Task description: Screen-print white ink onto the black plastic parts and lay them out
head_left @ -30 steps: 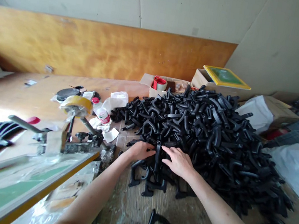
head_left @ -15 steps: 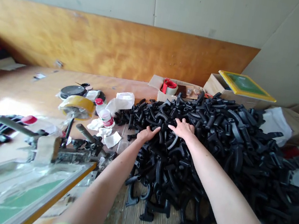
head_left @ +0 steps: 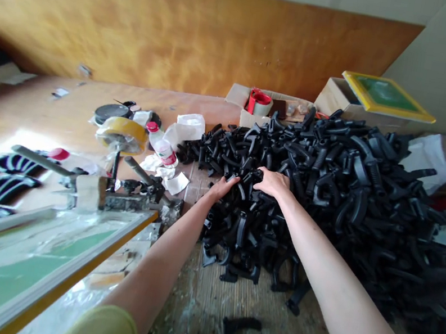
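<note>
A large heap of black curved plastic handles point(head_left: 324, 178) lies on the wooden bench, some with ribbed grips. Both my hands reach into its near-left part. My right hand point(head_left: 272, 182) is closed on a black plastic handle point(head_left: 256, 176), with thumb and fingers curled around its end. Close beside it, my left hand point(head_left: 222, 187) grips a black handle at the heap's left side, thumb on top; its other fingers are mostly hidden. A single black handle point(head_left: 240, 325) lies apart on the bench nearer to me.
At left stands a screen-printing frame point(head_left: 105, 255) on a metal clamp point(head_left: 127, 202). Behind it are a yellow tape roll point(head_left: 122, 135), a plastic bottle point(head_left: 162, 145) and white paper point(head_left: 177, 183). Cardboard boxes point(head_left: 339, 98) and a yellow-edged frame point(head_left: 388, 96) stand behind the heap.
The view has tilted down, showing the single handle on the near bench. My right hand's fingers, spread over the heap before, have curled around a handle. My left hand stays at nearly the same spot.
</note>
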The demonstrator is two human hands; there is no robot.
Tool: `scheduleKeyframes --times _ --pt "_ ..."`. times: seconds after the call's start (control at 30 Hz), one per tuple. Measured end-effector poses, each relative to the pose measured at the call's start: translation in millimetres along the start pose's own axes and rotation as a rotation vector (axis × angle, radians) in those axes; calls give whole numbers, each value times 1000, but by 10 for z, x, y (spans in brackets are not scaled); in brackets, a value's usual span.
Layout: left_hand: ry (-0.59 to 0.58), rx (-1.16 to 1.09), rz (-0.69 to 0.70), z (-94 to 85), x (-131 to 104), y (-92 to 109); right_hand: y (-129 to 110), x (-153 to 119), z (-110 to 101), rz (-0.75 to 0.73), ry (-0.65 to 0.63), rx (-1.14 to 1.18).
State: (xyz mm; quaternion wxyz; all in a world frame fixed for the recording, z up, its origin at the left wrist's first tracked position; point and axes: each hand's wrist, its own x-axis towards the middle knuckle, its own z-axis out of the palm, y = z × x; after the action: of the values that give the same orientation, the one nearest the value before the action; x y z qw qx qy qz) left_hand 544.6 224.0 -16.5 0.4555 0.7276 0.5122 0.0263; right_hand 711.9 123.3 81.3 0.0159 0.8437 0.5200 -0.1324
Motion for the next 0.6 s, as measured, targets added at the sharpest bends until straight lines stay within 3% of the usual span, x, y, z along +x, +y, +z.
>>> scheduleKeyframes --times 0.3,0.6 --pt "-45 95 101 60 -935 -235 -120 -862 225 -90 0 69" --pt "25 522 284 228 -1912 -291 -116 -1898 579 -158 47 112"
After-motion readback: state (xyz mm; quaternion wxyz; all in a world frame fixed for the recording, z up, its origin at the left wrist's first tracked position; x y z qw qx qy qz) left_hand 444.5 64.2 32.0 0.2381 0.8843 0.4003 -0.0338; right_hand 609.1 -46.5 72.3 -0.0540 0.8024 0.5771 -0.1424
